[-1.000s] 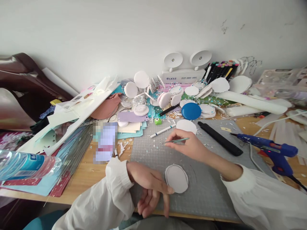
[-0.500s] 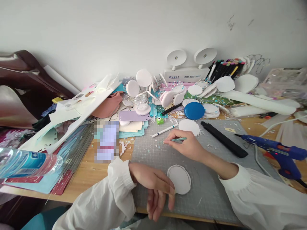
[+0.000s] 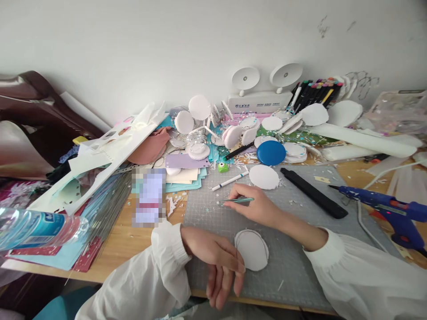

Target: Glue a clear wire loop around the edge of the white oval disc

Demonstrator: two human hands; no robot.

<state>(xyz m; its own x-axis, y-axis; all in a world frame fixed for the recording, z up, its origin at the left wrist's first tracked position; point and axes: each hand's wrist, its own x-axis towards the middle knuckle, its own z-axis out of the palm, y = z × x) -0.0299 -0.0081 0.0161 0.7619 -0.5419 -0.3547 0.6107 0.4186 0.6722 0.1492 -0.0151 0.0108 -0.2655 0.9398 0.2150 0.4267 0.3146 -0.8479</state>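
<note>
My right hand [image 3: 255, 206] is closed on teal tweezers [image 3: 242, 200], whose tips point left, low over small star-shaped bits [image 3: 208, 206] on the grey cutting mat [image 3: 287, 275]. Whether the tips hold a bit is too small to tell. My left hand [image 3: 218, 262] hangs with loosely bent, parted fingers at the left edge of a white disc stack [image 3: 252, 250]; no object shows between them. Beyond my right hand lie another white disc [image 3: 264, 177] and a white pen [image 3: 230, 181].
A blue glue gun [image 3: 390, 206] with a white cord and a black cutter [image 3: 313, 193] lie right. A green punch [image 3: 222, 167], blue round lid [image 3: 271, 153] and piled white discs are behind. At left are a bottle [image 3: 43, 229], wires and paper sheets.
My right hand has moved slightly down and left with the tweezers, which now lie flatter and lower. My left hand stays almost still beside the disc stack. The view has shifted a little.
</note>
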